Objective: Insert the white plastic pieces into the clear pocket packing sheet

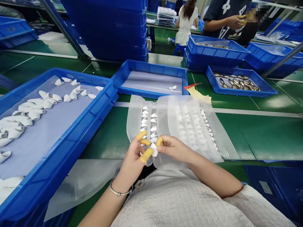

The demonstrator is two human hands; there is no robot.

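Note:
Between my two hands is a small white curved piece (154, 150), pinched from both sides. My left hand (137, 151), with yellow finger cots on several fingers, grips its left side. My right hand (168, 145) closes on its right side, a yellow cot on the index finger. Both hands are just above the near edge of a translucent plastic sheet (163, 107). Rows of similar white pieces (153, 129) lie in strips on that sheet, and a folded layer blurs more of them at the right.
A blue tray (94, 108) with many white pieces stands at left. Another blue tray (151, 65) behind the sheet holds few pieces. Shiny metal parts fill a blue tray (241, 91) at right. Tall stacked blue bins (109, 28) rise behind. A co-worker (222, 25) stands across the table.

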